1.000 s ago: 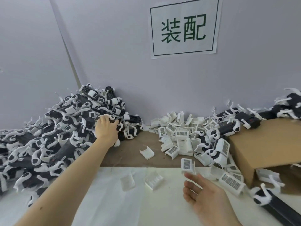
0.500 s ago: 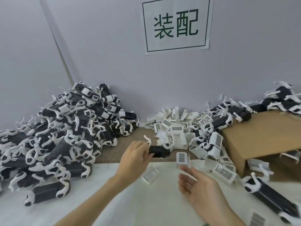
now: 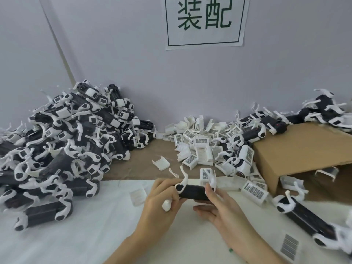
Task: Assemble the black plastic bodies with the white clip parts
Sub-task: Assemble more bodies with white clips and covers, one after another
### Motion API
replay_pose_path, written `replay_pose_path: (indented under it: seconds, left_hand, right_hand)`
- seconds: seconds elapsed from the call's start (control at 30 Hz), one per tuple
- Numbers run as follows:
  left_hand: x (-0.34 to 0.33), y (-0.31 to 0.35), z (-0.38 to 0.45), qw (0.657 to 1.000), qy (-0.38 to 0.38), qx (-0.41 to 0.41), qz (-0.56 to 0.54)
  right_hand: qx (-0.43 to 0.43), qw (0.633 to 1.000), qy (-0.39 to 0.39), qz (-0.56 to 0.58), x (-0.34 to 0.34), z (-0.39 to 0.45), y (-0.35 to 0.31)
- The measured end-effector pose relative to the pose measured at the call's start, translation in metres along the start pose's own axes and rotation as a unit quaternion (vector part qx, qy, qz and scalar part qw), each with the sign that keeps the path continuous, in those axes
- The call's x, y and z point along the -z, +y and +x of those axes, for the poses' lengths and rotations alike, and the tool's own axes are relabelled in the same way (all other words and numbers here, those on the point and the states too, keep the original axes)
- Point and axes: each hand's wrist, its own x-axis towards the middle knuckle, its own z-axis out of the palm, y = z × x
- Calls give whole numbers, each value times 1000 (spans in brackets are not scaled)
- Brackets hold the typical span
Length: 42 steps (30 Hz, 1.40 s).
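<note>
- Your left hand and right hand both grasp one black body.
- Clip pile remains; many bodies look unfinished.

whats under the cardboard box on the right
The cardboard box lies tipped, its opening facing front-right. In the shadowed opening, a few white clip parts show. Further inside is dark and covered by the box wall, so anything deeper cannot be seen.
</note>
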Motion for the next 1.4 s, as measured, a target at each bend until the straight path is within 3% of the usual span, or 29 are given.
replay_pose_path:
  seconds: [0.2, 0.33, 0.5, 0.6, 0.73, 0.83, 0.97, 1.03, 1.23, 1.4]
  left_hand:
    - [7, 14, -6, 982, -16, 125, -141]
    - [9, 24, -4, 911, -27, 288, -295]
    - [11, 26, 1, 863, -63, 355, -354]
    - [15, 22, 1, 833, -91, 361, -409]
    - [19, 18, 0, 855, -125, 311, -396]
    - [19, 15, 1, 880, -119, 290, -358]
    - [19, 13, 0, 909, -138, 248, -306]
    - [18, 14, 0, 906, -133, 254, -310]
    - [14, 9, 3, 820, -37, 372, -434]
    - [12, 14, -5, 868, -92, 359, -330]
  right_hand:
    - [38, 999, 1, 18, -1, -2, -4]
    - [67, 998, -13, 3, -2, -5, -7]
    - [83, 991, -42, -98, -2, -12, -11]
    - [31, 991, -73, -107, 7, -15, -23]
    - [-69, 981, -180, 10, 23, -18, -42]
    - [-89, 972, -195, 102, 23, -15, -45]
    - [-82, 990, -117, 5, 12, -12, -29]
    - [-69, 994, -82, -19, 10, -11, -21]
    - [51, 997, -59, -16, 14, -7, -19]
    - [105, 988, -62, -95, 12, -7, -12]
